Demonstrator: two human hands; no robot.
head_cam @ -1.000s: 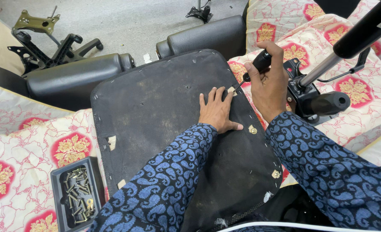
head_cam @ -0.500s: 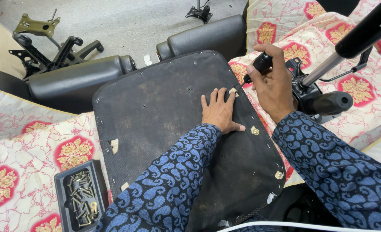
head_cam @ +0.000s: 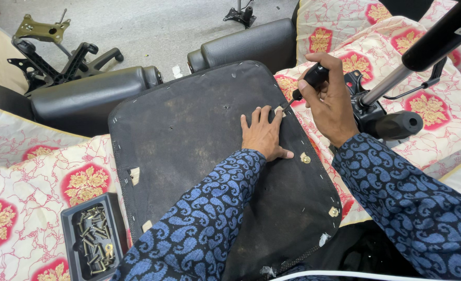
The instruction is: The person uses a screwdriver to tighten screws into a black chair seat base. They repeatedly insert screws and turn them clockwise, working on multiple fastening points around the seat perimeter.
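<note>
Left hand [head_cam: 263, 134] pressed flat, gripping nothing, steadying the upturned seat base [head_cam: 215, 171], right hand [head_cam: 328, 99] clenched around the screwdriver [head_cam: 307, 83], tip angled toward the seat's edge.

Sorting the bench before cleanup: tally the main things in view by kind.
Black seat panel, under the left hand: 1
Screwdriver, in the right hand: 1
Brass fittings on the panel's right edge: 2
Tray of screws: 1
Black padded armrests: 2
Chair mechanism with gas cylinder: 1
Total: 8
</note>
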